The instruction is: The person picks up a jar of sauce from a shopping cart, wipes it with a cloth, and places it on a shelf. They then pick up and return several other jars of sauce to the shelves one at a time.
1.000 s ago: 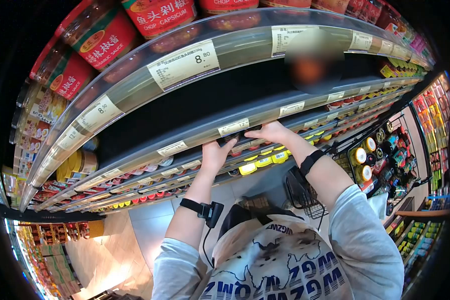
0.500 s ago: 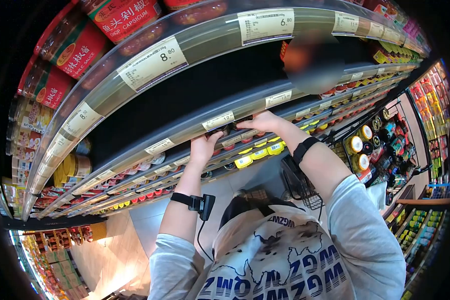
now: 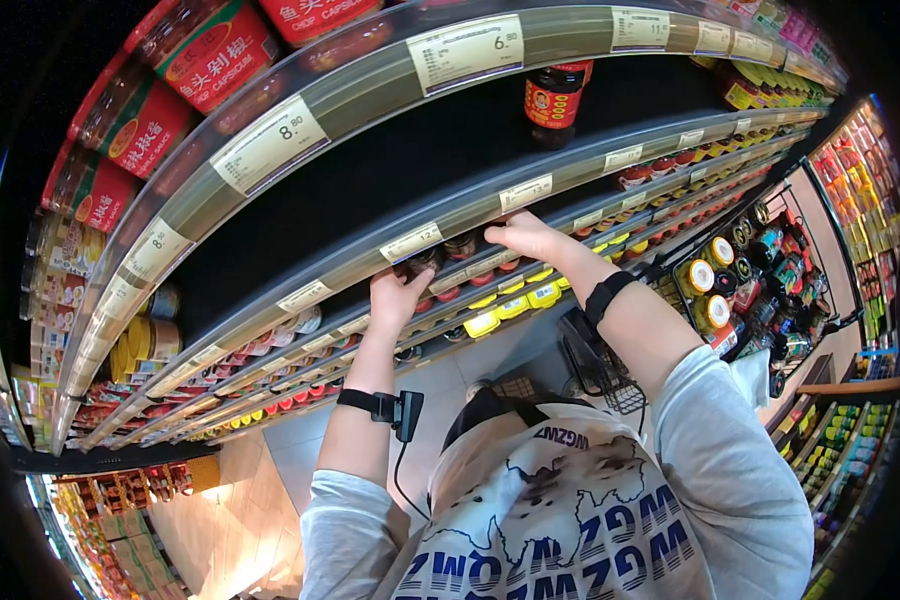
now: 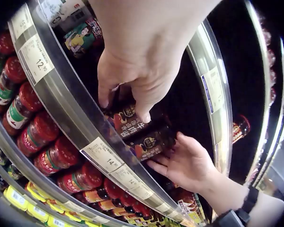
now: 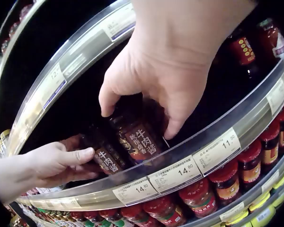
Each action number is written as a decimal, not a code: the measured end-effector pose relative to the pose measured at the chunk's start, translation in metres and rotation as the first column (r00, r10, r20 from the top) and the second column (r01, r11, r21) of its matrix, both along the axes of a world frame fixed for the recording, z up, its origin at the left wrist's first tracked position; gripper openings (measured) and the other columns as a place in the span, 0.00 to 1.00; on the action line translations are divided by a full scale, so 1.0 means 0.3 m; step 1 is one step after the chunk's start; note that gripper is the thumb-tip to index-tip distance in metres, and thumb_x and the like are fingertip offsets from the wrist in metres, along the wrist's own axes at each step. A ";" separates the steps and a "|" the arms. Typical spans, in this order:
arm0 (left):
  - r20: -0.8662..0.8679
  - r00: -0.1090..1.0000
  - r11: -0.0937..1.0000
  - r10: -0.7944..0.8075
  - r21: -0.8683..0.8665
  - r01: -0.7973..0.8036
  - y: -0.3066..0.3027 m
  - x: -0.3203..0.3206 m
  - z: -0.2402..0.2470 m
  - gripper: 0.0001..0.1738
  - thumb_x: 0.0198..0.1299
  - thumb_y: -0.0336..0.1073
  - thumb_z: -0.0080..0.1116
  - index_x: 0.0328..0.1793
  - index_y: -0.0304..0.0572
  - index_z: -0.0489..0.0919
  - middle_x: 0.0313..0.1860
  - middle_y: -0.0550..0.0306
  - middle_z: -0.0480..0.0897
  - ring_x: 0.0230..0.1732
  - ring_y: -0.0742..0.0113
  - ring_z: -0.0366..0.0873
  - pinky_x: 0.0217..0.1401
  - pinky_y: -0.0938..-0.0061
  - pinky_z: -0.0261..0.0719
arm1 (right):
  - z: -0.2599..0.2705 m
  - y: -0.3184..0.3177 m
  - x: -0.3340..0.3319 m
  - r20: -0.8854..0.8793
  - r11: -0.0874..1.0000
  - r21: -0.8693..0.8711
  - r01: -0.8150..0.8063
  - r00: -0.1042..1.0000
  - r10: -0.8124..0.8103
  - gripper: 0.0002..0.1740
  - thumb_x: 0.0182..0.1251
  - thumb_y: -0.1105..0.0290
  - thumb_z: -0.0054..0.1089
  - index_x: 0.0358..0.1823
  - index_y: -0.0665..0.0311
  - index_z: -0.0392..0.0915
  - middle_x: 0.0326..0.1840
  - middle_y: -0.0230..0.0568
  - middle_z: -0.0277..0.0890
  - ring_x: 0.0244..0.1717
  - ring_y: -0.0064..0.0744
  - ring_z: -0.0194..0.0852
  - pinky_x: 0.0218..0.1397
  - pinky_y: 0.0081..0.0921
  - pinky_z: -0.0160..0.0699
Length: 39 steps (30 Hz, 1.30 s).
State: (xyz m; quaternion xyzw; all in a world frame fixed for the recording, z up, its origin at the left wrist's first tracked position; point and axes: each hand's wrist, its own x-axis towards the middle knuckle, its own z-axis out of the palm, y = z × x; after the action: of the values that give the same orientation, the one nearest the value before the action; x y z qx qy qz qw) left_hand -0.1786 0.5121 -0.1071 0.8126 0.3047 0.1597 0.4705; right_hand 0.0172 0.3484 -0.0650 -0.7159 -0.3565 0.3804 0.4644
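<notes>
Two dark glass jars with beef sauce labels stand side by side just behind the clear front lip of a shelf. My left hand (image 3: pixel 395 298) reaches over the lip and grips the left jar (image 5: pixel 105 157), thumb on the near side. With thumb and fingers on either side, my right hand (image 3: pixel 532 238) holds the right jar (image 5: pixel 141 143) near its top. In the left wrist view both jars (image 4: pixel 151 144) lean together between the hands. The fingers' far parts are hidden behind glass and shelf edge.
Red-lidded jars (image 5: pixel 199 195) line the shelf below. One red-labelled bottle (image 3: pixel 553 100) stands farther right on the same tier. Large chili sauce jars (image 3: pixel 210 55) crowd the shelf above, behind a curved price rail (image 3: pixel 370 85). A loaded shopping cart (image 3: pixel 682 300) is at the right.
The head view has shifted, so the shelf slides left. My hands have moved slightly apart, and dark jars now show between them.
</notes>
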 end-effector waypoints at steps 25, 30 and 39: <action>0.143 0.983 0.992 0.114 0.044 -0.122 -0.045 0.105 0.021 0.21 0.54 0.35 0.69 0.54 0.38 0.81 0.47 0.50 0.85 0.46 0.62 0.82 0.52 0.69 0.78 | -0.229 0.198 -0.051 0.586 0.982 0.186 0.025 0.800 -0.131 0.25 0.57 0.59 0.61 0.57 0.57 0.75 0.56 0.50 0.76 0.55 0.55 0.75 0.60 0.40 0.74; 0.178 0.983 0.915 0.044 0.387 -0.111 0.003 0.051 -0.107 0.25 0.54 0.31 0.71 0.56 0.28 0.76 0.56 0.44 0.79 0.53 0.54 0.78 0.59 0.64 0.77 | -0.088 -0.038 -0.110 0.467 0.954 0.230 0.190 0.839 -0.279 0.40 0.48 0.66 0.71 0.61 0.75 0.63 0.52 0.63 0.72 0.53 0.61 0.72 0.60 0.45 0.72; 0.266 0.945 0.904 -0.191 0.423 0.064 -0.422 0.027 0.052 0.33 0.59 0.23 0.61 0.70 0.33 0.63 0.71 0.44 0.61 0.68 0.50 0.65 0.64 0.56 0.75 | 0.000 -0.990 -0.172 0.623 0.814 0.275 0.512 0.550 -0.556 0.19 0.55 0.73 0.62 0.50 0.65 0.75 0.48 0.47 0.74 0.54 0.52 0.71 0.59 0.42 0.73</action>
State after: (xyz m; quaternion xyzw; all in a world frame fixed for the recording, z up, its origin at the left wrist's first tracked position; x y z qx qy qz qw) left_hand -0.1705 0.3855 -0.0915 0.8774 0.1349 0.3100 0.3405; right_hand -0.0344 0.0515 -0.0650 -0.8625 -0.2773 -0.0782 0.4160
